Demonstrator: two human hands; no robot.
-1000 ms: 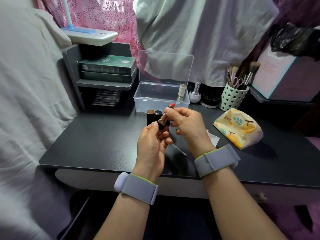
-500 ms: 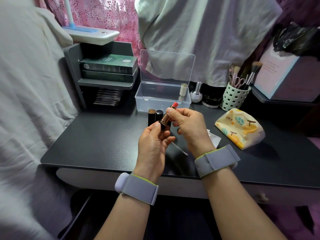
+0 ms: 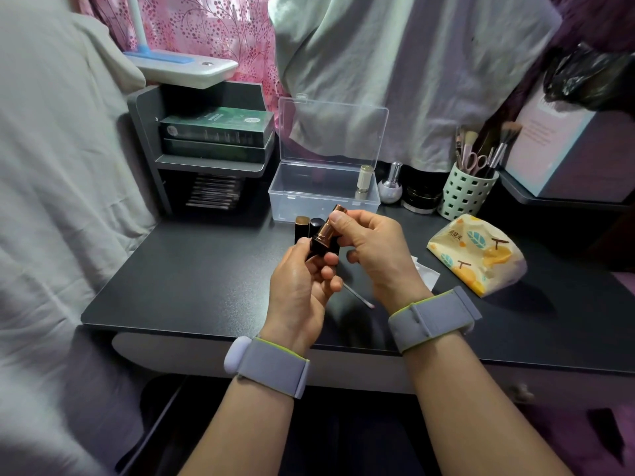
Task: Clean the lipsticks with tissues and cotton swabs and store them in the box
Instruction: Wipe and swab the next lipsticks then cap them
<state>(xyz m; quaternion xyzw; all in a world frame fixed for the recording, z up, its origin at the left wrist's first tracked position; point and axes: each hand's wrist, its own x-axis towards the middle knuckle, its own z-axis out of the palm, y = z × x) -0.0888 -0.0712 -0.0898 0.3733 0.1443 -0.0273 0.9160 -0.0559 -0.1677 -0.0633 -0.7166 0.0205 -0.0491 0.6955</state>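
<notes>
My left hand (image 3: 302, 280) grips the black base of an uncapped lipstick (image 3: 324, 231) above the dark desk (image 3: 192, 280). My right hand (image 3: 374, 249) pinches its gold tube near the top; no red tip shows. Two more lipsticks (image 3: 307, 225) stand upright just behind it. A used cotton swab (image 3: 359, 297) and a crumpled tissue (image 3: 424, 271) lie on the desk under my right wrist. The clear plastic box (image 3: 299, 197) stands behind with its lid up and one pale lipstick (image 3: 364, 182) upright inside at the right.
A yellow tissue pack (image 3: 477, 252) lies at the right. A green brush holder (image 3: 467, 190), a silver bottle (image 3: 391, 185) and a dark jar (image 3: 422, 199) line the back. A grey shelf (image 3: 209, 166) with green boxes stands at the back left under a lamp (image 3: 182, 68).
The red lipstick tip that stuck out of the gold tube has sunk out of sight. Both hands stay on the lipstick in the same place.
</notes>
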